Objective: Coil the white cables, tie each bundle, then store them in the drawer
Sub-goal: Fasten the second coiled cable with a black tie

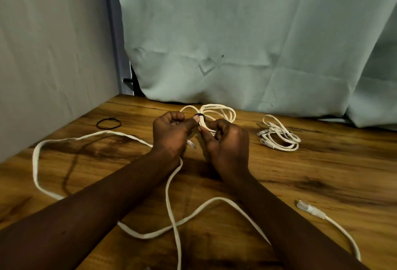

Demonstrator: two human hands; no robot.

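Both hands meet over the wooden table (322, 173): the left hand (169, 134) and right hand (225, 141) pinch a coiled white cable (217, 112) mid-bundle, stretching a black elastic band (200, 115) around it. The loops look light, springy and slippery, so best held at the gathered waist; a loose flat cable (171, 205) sprawls nearer.

Left hand (171, 132): I see it pinching a black band (199, 115) onto the coiled cable (217, 112).
Right hand (225, 141): my grip closes on the coil.
Tabletop (322, 173): loose cable (169, 201), spare band (109, 123), tied bundle (279, 138).
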